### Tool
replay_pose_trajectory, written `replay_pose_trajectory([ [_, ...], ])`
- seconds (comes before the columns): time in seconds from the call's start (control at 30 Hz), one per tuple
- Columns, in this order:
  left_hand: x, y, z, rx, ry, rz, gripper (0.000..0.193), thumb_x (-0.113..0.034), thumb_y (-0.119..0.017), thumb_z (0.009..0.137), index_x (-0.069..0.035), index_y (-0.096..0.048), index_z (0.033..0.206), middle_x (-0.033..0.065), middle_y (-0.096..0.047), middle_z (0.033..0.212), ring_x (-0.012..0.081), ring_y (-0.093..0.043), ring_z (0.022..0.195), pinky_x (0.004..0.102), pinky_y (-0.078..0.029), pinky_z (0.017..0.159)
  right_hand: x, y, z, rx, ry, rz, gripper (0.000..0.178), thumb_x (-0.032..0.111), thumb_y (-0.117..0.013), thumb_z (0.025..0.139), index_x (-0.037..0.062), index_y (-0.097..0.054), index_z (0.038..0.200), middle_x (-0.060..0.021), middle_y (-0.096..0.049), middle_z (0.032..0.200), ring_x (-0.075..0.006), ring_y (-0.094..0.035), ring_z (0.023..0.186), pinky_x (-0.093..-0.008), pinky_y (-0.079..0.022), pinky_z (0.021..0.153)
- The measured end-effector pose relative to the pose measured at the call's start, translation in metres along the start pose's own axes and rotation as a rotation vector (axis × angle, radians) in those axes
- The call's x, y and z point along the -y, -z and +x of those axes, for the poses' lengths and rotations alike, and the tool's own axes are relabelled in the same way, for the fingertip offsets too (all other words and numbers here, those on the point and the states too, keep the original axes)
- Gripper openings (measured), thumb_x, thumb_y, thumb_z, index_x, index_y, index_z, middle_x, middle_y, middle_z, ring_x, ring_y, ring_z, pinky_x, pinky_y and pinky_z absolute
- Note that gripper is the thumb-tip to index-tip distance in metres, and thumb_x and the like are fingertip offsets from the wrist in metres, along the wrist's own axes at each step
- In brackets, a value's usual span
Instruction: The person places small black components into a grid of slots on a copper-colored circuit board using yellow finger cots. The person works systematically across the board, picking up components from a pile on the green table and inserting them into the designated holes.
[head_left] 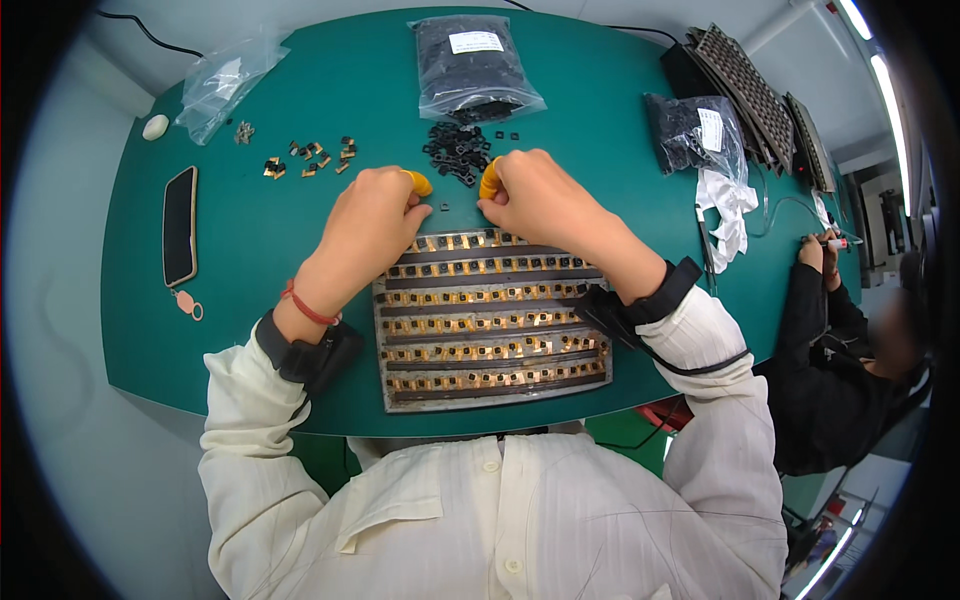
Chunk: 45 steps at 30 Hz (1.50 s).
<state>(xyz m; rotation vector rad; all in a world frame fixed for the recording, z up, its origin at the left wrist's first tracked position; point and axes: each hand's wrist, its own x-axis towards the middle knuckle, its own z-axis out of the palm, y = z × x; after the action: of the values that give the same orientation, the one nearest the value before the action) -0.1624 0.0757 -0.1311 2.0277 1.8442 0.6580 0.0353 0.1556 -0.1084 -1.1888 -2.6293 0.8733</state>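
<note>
My left hand [372, 212] hovers above the far left corner of a metal tray [384, 345], fingers curled in, a yellow finger cot on one finger. Opposite it, my right hand [545, 195] is bent the same way at the tray's far edge, with a yellow cot too. What either hand's fingertips hold, if anything, is too small to make out. Rows of small gold pieces with black square parts fill the tray. Just beyond the hands lies a loose pile of small black parts [455, 150]. One black part [445, 207] lies alone between the hands.
Gold-and-black pieces [312, 157] are scattered at the left, near a phone [180, 225] and a clear bag [228, 82]. A bag of black parts [470, 65] stands at the back. Another bag [692, 132], stacked trays [745, 85] and a co-worker [835, 370] are at the right.
</note>
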Motion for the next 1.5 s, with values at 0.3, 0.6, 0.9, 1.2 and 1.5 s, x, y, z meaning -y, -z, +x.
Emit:
replay_pose_trajectory([
  [0.3, -0.024, -0.003, 0.008, 0.051, 0.06, 0.12, 0.021, -0.017, -0.076, 0.08, 0.002, -0.073, 0.084, 0.0147, -0.07, 0.073, 0.0295, -0.069, 0.069, 0.037, -0.055, 0.063, -0.018, 0.0, -0.003, -0.189, 0.072, -0.012, 0.014, 0.005, -0.071, 0.078, -0.0068, -0.072, 0.087, -0.0235, -0.068, 0.076, -0.0354, -0.069, 0.072, -0.0391, -0.056, 0.069],
  [0.6, -0.018, 0.001, 0.005, 0.058, 0.079, 0.05, 0.015, -0.01, -0.072, 0.077, 0.003, -0.071, 0.084, 0.0159, -0.068, 0.073, 0.0301, -0.067, 0.068, 0.0382, -0.054, 0.063, -0.005, -0.004, -0.003, -0.084, -0.039, -0.026, 0.021, 0.012, -0.076, 0.079, -0.0063, -0.072, 0.088, -0.0194, -0.07, 0.076, -0.0297, -0.07, 0.07, -0.036, -0.055, 0.067],
  [0.9, -0.009, 0.043, -0.052, 0.249, -0.016, -0.101, 0.013, -0.006, -0.071, 0.078, 0.003, -0.069, 0.087, 0.0119, -0.064, 0.078, 0.0235, -0.061, 0.068, 0.0331, -0.05, 0.066, -0.004, -0.005, -0.005, -0.11, -0.006, 0.037, 0.014, 0.004, -0.072, 0.078, -0.0043, -0.073, 0.088, -0.0216, -0.07, 0.081, -0.0334, -0.07, 0.076, -0.0389, -0.055, 0.073],
  [1.2, -0.009, 0.027, -0.076, 0.198, -0.172, 0.052, 0.01, -0.008, -0.071, 0.079, 0.001, -0.068, 0.083, 0.01, -0.063, 0.082, 0.0298, -0.057, 0.076, 0.0377, -0.048, 0.072, 0.0, 0.008, -0.027, -0.1, 0.024, 0.035, 0.013, 0.002, -0.074, 0.074, -0.0061, -0.071, 0.084, -0.0192, -0.068, 0.075, -0.0323, -0.068, 0.071, -0.0371, -0.053, 0.066],
  [1.5, -0.027, 0.028, -0.101, 0.265, -0.075, 0.243, 0.037, -0.025, -0.07, 0.087, 0.002, -0.063, 0.063, 0.0138, -0.058, 0.064, 0.0342, -0.053, 0.057, 0.0434, -0.044, 0.059, -0.029, 0.009, -0.118, -0.073, 0.109, -0.064, 0.013, 0.004, -0.073, 0.079, -0.004, -0.068, 0.088, -0.0144, -0.063, 0.087, -0.0289, -0.063, 0.076, -0.0373, -0.051, 0.067],
])
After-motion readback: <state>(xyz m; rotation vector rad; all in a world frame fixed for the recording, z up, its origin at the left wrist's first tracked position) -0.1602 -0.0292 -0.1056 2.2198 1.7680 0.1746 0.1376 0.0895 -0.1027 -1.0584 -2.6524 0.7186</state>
